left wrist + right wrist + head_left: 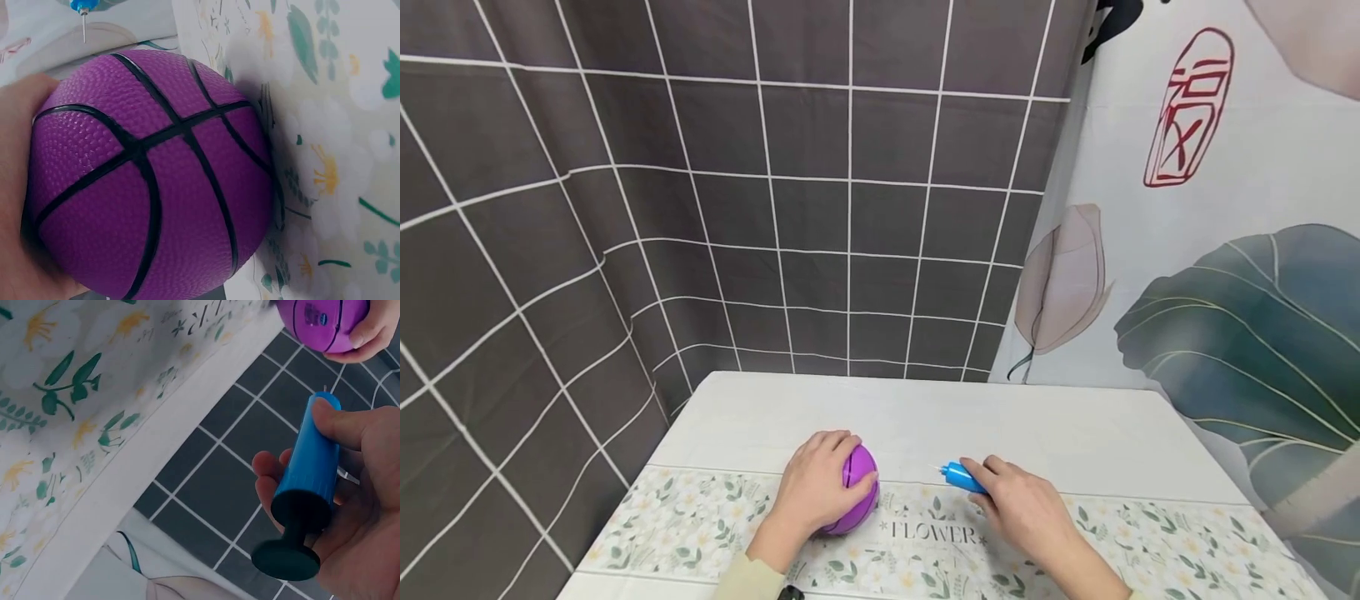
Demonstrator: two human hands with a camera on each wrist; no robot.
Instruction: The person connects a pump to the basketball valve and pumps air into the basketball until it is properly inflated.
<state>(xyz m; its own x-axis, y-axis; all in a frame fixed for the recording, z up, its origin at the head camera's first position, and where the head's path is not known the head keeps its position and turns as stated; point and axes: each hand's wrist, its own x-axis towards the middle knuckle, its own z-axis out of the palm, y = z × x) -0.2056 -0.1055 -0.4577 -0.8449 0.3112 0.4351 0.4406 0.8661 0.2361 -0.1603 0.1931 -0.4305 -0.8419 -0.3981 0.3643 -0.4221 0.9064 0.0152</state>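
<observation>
A purple ball with black basketball lines (181,181) rests on the floral tablecloth in the head view. My left hand (822,483) grips it from the left side, thumb across its front and fingers over its top. To the right, my right hand (1026,504) holds a blue hand pump (309,453), its needle pointing toward the ball with a gap between them. In the right wrist view the thumb lies along the pump's blue barrel and the fingers wrap round beneath. The pump's black handle (286,559) shows at the near end.
The table (925,425) has a white back part and a floral band (700,521) printed with "FLOWER". Behind it hangs a dark grey curtain (808,212) with a white grid. A pale curtain with leaf and petal prints (1097,333) hangs at the right.
</observation>
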